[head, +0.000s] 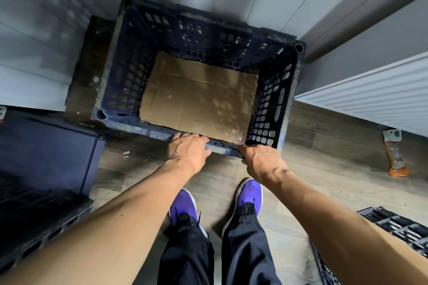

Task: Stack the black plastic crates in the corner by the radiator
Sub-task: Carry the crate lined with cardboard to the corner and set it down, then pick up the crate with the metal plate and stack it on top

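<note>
A black perforated plastic crate [120, 76] stands upright in the corner, its far side against the wall panels. A sheet of brown cardboard [199, 97] lies flat on its bottom. My left hand [188, 151] and my right hand [261, 161] both grip the crate's near rim, side by side. The white radiator [370, 97] hangs on the wall to the crate's right. Another black crate [398, 229] shows at the lower right, partly hidden by my right forearm. A third black crate [34, 217] sits at the lower left.
A dark box [46, 152] stands to the left of the crate. An orange plastic wrapper [394, 152] lies on the wood floor under the radiator. My two feet in purple shoes [249, 194] stand just behind the crate.
</note>
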A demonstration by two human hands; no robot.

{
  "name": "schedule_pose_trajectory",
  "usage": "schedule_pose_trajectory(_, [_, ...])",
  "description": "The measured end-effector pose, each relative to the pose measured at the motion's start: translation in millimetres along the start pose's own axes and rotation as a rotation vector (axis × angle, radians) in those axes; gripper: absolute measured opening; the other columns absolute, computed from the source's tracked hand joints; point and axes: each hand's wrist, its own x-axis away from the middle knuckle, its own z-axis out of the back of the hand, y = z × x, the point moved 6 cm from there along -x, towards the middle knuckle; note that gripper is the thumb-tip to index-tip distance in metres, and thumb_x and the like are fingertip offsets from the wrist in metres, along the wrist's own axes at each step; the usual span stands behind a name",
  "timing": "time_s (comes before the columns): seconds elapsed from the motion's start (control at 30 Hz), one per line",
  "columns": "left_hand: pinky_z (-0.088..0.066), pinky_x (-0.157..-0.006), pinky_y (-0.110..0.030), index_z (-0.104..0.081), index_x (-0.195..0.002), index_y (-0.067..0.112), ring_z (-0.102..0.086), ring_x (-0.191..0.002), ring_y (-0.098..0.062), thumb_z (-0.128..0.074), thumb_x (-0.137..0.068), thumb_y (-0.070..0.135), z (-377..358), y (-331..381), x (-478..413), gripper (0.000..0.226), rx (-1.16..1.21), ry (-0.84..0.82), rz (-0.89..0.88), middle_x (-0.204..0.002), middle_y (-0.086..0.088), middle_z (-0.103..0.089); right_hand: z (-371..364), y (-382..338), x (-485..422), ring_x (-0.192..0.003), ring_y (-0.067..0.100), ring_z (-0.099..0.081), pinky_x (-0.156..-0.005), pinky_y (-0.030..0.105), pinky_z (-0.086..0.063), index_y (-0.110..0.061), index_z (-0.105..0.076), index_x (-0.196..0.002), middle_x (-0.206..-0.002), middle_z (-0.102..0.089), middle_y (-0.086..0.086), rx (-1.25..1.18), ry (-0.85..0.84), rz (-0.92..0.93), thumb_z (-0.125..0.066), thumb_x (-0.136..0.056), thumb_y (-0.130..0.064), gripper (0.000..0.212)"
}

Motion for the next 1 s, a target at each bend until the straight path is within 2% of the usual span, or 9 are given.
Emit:
schedule_pose_trajectory(0.07, [-0.016, -0.116, -0.034, -0.048, -0.138, 0.031, -0.037, -0.135, -0.016, -0.048, -0.098, 0.039, -1, 0, 9, 0.042, 0.017, 0.023, -0.011, -0.141, 0.007, -0.051, 0, -3, 5, -0.104, 0.031, -0.06, -0.078, 0.032, -0.041, -0.024, -0.042, -0.139, -0.116, -0.064, 0.006, -0.021, 0.018, -0.009, -0.046, -0.094, -0.02, 0.045])
schedule_pose_trajectory(0.13, [-0.01, -0.118, -0.034, -0.043, -0.142, 0.031, -0.03, -0.14, -0.015, -0.048, -0.098, 0.037, 0, 2, 19, 0.045, 0.055, 0.032, -0.024, -0.146, 0.007, -0.045, -1, -5, 14, -0.111, 0.031, -0.057, -0.087, 0.032, -0.041, -0.021, -0.038, -0.142, -0.126, -0.06, 0.006, -0.046, 0.027, -0.034, -0.047, -0.092, -0.019, 0.051])
schedule_pose_trajectory(0.23, [-0.023, -0.111, -0.036, -0.048, -0.138, 0.028, -0.04, -0.132, -0.021, -0.049, -0.097, 0.037, 14, 10, 33, 0.042, 0.136, 0.046, -0.042, -0.139, 0.001, -0.051, -2, -8, 27, -0.12, 0.029, -0.051, -0.102, 0.034, -0.036, -0.019, -0.036, -0.144, -0.134, -0.054, 0.006, -0.061, 0.035, -0.065, -0.049, -0.089, -0.019, 0.056])
schedule_pose_trajectory(0.37, [-0.033, -0.102, -0.036, -0.049, -0.137, 0.027, -0.047, -0.123, -0.025, -0.049, -0.098, 0.036, 41, 32, 54, 0.04, 0.174, 0.033, -0.1, -0.131, 0.0, -0.055, 12, -12, 48, -0.118, 0.03, -0.05, -0.1, 0.036, -0.039, -0.019, -0.04, -0.141, -0.13, -0.054, 0.008, -0.145, 0.069, -0.107, -0.049, -0.088, -0.018, 0.054])
schedule_pose_trajectory(0.53, [-0.033, -0.105, -0.037, -0.046, -0.139, 0.029, -0.044, -0.127, -0.024, -0.049, -0.097, 0.038, 57, 59, 94, 0.043, 0.038, -0.045, -0.192, -0.134, -0.001, -0.053, 34, -11, 103, -0.124, 0.032, -0.047, -0.101, 0.037, -0.039, -0.016, -0.041, -0.14, -0.134, -0.052, 0.011, -0.344, 0.102, -0.212, -0.045, -0.095, -0.02, 0.046])
schedule_pose_trajectory(0.7, [-0.033, -0.106, -0.038, -0.043, -0.142, 0.028, -0.044, -0.128, -0.025, -0.049, -0.097, 0.04, 62, 94, 147, 0.046, -0.141, -0.096, -0.292, -0.136, -0.002, -0.051, 36, -5, 184, -0.124, 0.034, -0.048, -0.101, 0.041, -0.043, -0.017, -0.042, -0.14, -0.134, -0.053, 0.012, -0.482, 0.131, -0.317, -0.048, -0.092, -0.021, 0.048])
schedule_pose_trajectory(1.0, [-0.037, -0.098, -0.039, -0.043, -0.141, 0.026, -0.047, -0.122, -0.028, -0.049, -0.097, 0.039, 22, 179, 266, 0.046, -0.305, -0.111, -0.508, -0.133, -0.005, -0.053, -33, 2, 336, -0.128, 0.03, -0.046, -0.103, 0.038, -0.041, -0.02, -0.041, -0.141, -0.135, -0.052, 0.01, -0.69, 0.168, -0.514, -0.049, -0.091, -0.025, 0.051])
